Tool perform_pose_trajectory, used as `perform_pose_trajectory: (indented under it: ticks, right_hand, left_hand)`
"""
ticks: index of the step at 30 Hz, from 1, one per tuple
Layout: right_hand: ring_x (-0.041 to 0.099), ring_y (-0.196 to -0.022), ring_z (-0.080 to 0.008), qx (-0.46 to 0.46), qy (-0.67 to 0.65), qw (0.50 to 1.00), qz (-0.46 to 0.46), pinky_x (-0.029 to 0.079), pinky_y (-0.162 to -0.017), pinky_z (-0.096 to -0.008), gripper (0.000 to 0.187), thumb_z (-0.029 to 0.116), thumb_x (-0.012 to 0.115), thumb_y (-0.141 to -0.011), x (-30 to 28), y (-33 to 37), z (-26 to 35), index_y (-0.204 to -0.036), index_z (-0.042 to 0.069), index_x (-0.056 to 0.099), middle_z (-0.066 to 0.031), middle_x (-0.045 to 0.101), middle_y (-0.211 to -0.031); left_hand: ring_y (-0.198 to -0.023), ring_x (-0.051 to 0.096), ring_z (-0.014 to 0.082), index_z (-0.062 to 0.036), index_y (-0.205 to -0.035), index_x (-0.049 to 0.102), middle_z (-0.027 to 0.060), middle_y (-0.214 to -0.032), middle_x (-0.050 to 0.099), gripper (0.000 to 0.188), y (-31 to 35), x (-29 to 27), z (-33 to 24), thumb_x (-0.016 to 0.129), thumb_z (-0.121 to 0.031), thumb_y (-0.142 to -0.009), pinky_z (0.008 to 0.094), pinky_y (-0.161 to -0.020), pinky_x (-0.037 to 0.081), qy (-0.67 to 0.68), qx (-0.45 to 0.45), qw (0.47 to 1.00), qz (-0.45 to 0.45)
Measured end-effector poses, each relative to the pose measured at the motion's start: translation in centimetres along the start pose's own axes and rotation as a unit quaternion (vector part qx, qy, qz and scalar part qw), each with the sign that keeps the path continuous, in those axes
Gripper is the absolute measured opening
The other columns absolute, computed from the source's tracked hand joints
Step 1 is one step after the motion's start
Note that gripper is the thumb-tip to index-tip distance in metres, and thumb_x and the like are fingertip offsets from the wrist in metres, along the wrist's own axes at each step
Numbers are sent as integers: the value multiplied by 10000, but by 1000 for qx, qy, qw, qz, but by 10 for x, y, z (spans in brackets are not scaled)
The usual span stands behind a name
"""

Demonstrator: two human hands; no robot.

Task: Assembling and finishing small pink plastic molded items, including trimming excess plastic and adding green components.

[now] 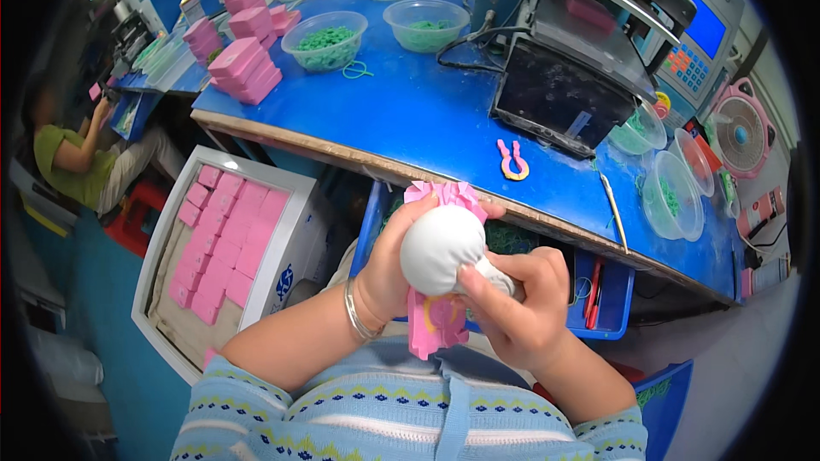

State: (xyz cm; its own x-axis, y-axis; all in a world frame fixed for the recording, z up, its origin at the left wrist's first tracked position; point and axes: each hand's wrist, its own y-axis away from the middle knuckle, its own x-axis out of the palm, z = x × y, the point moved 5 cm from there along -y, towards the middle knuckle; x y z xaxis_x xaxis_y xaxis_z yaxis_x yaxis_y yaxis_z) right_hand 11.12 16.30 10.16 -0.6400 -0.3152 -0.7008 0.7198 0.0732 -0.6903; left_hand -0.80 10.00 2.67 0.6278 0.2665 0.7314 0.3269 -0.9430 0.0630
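Left hand grips a pink piece before the blue knitted top; right hand pinches the gathered neck of 1 white pouch over it. Work seems midway; how much is left cannot be told.

White bag and pink piece held in both hands above the counter's near edge.
A rounded white bag is cradled by the fingers of the left hand, its gathered neck pinched by those of the right hand; a pink piece is partly covered beneath it. On the blue counter, a pink-and-yellow pincer-shaped piece is seen at 2 o'clock, bowls of green strands at 11, and stacked pink blocks near 10. More pink pieces are laid at 9.
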Motion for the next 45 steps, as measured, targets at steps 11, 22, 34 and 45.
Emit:
perform_pose_trajectory:
  ticks: [11,22,34,45]
  right_hand:
    - [512,-686,-219,38,-47,998,-18,367,-573,-322,426,25,676,-587,30,14,-12,-1006,93,649,-107,600,-855]
    - [506,-928,-254,118,371,920,-44,336,-856,-382,330,71,656,-699,-1,1,-83,-1028,75,625,-82,562,-1002]
    - [516,-750,-266,51,13,998,-45,399,-645,-377,190,32,684,-599,30,-25,-48,-730,50,547,-88,543,-812]
    - [520,-718,-232,47,-102,991,67,413,-647,-346,174,86,682,-618,48,-16,-18,-758,46,584,-54,548,-768]
  left_hand:
    - [-593,517,219,-48,-1209,449,134,-792,575,616,-12,-10,-4,324,-533,-851,316,-579,439,-64,17,997,-46]
    - [-587,430,155,-26,-950,519,38,-651,440,524,-1,-29,10,431,-526,-821,331,-633,382,150,-56,987,32]
    - [-674,536,213,-49,-1000,521,96,-852,556,451,2,-25,19,361,-454,-882,383,-705,450,221,-55,973,39]
    - [-889,577,191,-73,-1094,509,90,-1005,585,425,7,-10,14,305,-407,-927,332,-779,475,195,-10,981,13]
